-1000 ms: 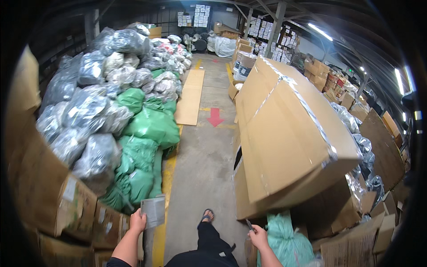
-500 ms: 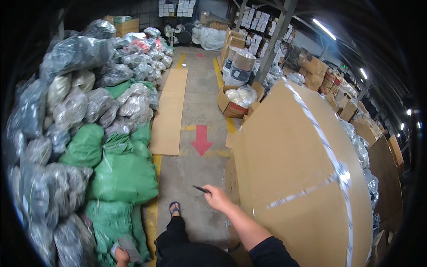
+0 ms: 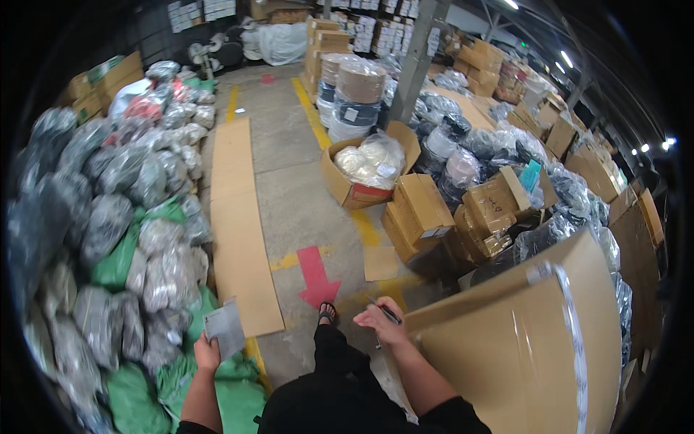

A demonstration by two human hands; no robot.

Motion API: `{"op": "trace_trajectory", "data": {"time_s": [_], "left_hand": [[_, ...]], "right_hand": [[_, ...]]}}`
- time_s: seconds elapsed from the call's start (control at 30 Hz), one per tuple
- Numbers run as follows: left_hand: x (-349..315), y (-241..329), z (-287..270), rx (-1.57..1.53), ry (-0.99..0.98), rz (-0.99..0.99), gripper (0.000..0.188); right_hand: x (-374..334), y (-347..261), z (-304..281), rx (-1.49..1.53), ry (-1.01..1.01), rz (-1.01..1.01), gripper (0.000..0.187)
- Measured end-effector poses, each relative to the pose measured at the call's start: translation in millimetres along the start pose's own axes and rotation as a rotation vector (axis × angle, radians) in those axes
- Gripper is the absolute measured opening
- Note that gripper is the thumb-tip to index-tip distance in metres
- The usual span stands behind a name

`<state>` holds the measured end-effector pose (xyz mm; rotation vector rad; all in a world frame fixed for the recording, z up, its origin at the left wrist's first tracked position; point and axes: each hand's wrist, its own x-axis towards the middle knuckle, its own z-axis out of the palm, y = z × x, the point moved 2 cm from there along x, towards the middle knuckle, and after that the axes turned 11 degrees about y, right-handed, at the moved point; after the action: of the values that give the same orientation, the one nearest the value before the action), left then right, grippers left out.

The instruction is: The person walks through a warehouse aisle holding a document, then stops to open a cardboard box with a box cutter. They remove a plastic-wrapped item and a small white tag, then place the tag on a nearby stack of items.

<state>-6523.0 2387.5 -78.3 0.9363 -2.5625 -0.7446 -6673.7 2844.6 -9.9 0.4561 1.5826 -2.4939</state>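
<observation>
My left hand (image 3: 207,353) is closed on the edge of a small greyish sheet of paper (image 3: 227,333), held out over the green sacks at my left. In front of me, my right hand (image 3: 381,325) grips a slim black pen (image 3: 392,315), its thin end pointing up and left. Just beyond that hand, on my right, stands a big brown cardboard box (image 3: 499,343) with shiny tape along its edge. Whether my right forearm touches the box I cannot tell.
Bagged bundles (image 3: 155,173) and green sacks (image 3: 137,398) are heaped along the left. A flat cardboard strip (image 3: 242,231) lies beside the aisle, where a red floor arrow (image 3: 316,275) shows. Smaller cartons (image 3: 419,210), an open box (image 3: 359,192) and a post (image 3: 419,65) stand right.
I have moved forward along the aisle, past part of the big box. My left hand has risen with the paper, and my right hand has drawn nearer the box, its pen turned upward.
</observation>
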Motion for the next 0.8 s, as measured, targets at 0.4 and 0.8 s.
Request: {"op": "trace_trajectory", "data": {"time_s": [0.4, 0.8], "left_hand": [[381.6, 27.9, 120.4, -0.173, 0.227, -0.386, 0.051], [955.6, 281.3, 259.4, -0.667, -0.017, -0.102, 0.043]], "right_hand": [[470.6, -70.0, 312.6, -0.981, -0.481, -0.613, 0.020], [665.9, -26.1, 178.8, -1.351, 0.369, 0.556, 0.036]]}}
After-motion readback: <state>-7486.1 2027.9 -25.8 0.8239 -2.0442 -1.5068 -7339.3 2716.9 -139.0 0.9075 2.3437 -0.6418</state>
